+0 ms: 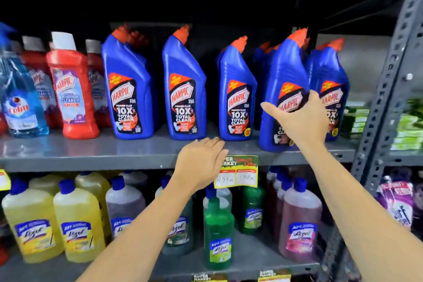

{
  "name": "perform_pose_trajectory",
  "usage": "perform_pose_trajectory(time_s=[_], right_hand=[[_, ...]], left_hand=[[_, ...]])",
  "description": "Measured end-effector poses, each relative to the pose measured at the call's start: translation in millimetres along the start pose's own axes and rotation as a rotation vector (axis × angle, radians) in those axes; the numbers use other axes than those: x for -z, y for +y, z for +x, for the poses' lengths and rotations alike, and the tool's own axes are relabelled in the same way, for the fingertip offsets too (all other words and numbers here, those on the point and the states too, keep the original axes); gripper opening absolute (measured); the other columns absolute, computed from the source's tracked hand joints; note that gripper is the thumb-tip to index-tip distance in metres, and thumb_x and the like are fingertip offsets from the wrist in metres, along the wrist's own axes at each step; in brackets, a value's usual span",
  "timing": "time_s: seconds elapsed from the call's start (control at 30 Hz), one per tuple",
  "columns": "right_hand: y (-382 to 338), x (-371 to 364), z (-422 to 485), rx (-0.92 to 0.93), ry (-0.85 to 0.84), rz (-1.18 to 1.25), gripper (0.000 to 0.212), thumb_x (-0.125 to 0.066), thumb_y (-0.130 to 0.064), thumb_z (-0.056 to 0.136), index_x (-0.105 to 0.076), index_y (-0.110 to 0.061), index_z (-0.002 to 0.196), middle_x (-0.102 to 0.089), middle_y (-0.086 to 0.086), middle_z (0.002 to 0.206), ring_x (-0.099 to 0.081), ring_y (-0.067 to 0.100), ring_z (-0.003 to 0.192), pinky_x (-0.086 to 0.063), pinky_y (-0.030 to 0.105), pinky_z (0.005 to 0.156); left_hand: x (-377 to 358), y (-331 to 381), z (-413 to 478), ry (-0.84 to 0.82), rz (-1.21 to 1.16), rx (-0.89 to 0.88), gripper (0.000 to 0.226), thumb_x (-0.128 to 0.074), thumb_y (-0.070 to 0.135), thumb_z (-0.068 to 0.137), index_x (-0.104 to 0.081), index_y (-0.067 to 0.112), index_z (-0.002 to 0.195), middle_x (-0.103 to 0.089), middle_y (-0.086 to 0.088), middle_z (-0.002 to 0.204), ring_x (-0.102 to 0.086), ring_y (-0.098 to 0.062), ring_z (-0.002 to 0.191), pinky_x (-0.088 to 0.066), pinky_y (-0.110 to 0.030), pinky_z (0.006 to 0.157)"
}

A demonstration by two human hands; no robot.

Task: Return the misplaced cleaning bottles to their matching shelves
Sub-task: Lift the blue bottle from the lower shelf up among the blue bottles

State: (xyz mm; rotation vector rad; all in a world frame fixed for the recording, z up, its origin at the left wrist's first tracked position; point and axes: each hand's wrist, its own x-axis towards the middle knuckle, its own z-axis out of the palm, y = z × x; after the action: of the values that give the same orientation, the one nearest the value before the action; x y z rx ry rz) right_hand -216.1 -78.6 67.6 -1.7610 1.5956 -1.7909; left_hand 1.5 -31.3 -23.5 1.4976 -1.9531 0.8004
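Observation:
Several blue Harpic bottles with orange caps stand in rows on the grey upper shelf (91, 151). My right hand (299, 119) grips one blue Harpic bottle (283, 71) at its label; the bottle stands slightly tilted at the shelf's front edge, right of centre. My left hand (203, 162) rests flat, fingers together, on the front lip of the shelf and holds nothing. To its upper right stands another blue Harpic bottle (237, 96). A red Harpic bathroom cleaner bottle (71, 89) stands at the left of the same shelf.
A blue Colin spray bottle (18, 98) is at far left. The lower shelf holds yellow Lizol bottles (77, 222), green Lizol bottles (218, 233) and a pink one (299, 224). A price tag (238, 173) hangs off the shelf edge. A perforated metal upright (389, 89) bounds the right.

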Motion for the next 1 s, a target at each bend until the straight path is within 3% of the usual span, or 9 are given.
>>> perform_pose_trajectory(time_s=[0.17, 0.3, 0.4, 0.53, 0.67, 1.0], right_hand=[[0, -4, 4, 0.013, -0.069, -0.073, 0.118, -0.066, -0.086, 0.043, -0.042, -0.012, 0.133, -0.058, 0.006, 0.130, -0.057, 0.033, 0.117, -0.051, 0.050, 0.092], [10, -2, -3, -0.019, -0.178, -0.067, 0.127, -0.081, -0.072, 0.045, -0.030, -0.011, 0.143, -0.048, 0.008, 0.140, -0.052, 0.031, 0.125, -0.048, 0.052, 0.097], [24, -4, -10, -0.018, -0.270, -0.121, 0.124, -0.087, -0.062, 0.044, -0.030, -0.012, 0.141, -0.052, 0.007, 0.137, -0.053, 0.030, 0.122, -0.048, 0.050, 0.097], [29, -6, -5, -0.026, -0.261, -0.107, 0.118, -0.090, -0.058, 0.044, -0.033, -0.014, 0.138, -0.055, 0.004, 0.133, -0.054, 0.026, 0.120, -0.048, 0.046, 0.098], [33, -11, 1, -0.041, -0.221, -0.132, 0.126, -0.088, -0.056, 0.051, -0.021, -0.011, 0.148, -0.046, 0.009, 0.144, -0.049, 0.030, 0.128, -0.044, 0.049, 0.100], [40, -30, 16, -0.071, -0.143, -0.185, 0.123, -0.086, -0.052, 0.059, -0.015, -0.010, 0.149, -0.042, 0.018, 0.143, -0.051, 0.039, 0.123, -0.047, 0.050, 0.092]], left_hand=[[-4, -1, -2, -0.019, 0.007, 0.039, 0.049, -0.030, 0.038, 0.097, -0.069, 0.013, 0.112, -0.071, -0.007, 0.112, -0.067, -0.027, 0.100, -0.053, -0.041, 0.082], [-3, -1, -1, -0.014, 0.007, 0.042, 0.049, -0.031, 0.039, 0.098, -0.070, 0.013, 0.112, -0.071, -0.006, 0.112, -0.067, -0.027, 0.100, -0.053, -0.040, 0.082], [-4, -1, -2, 0.002, 0.011, 0.037, 0.048, -0.032, 0.039, 0.097, -0.070, 0.013, 0.111, -0.071, -0.005, 0.110, -0.068, -0.026, 0.099, -0.053, -0.038, 0.081], [-5, -1, -2, 0.035, 0.007, 0.026, 0.047, -0.034, 0.038, 0.097, -0.072, 0.012, 0.107, -0.072, -0.006, 0.107, -0.069, -0.025, 0.096, -0.054, -0.037, 0.078], [-3, -1, -2, 0.076, 0.020, 0.004, 0.045, -0.036, 0.037, 0.097, -0.072, 0.011, 0.104, -0.073, -0.006, 0.102, -0.069, -0.023, 0.090, -0.054, -0.034, 0.072], [-5, -1, -1, 0.084, 0.053, 0.007, 0.046, -0.035, 0.038, 0.097, -0.072, 0.011, 0.104, -0.073, -0.005, 0.104, -0.069, -0.024, 0.092, -0.054, -0.035, 0.073]])
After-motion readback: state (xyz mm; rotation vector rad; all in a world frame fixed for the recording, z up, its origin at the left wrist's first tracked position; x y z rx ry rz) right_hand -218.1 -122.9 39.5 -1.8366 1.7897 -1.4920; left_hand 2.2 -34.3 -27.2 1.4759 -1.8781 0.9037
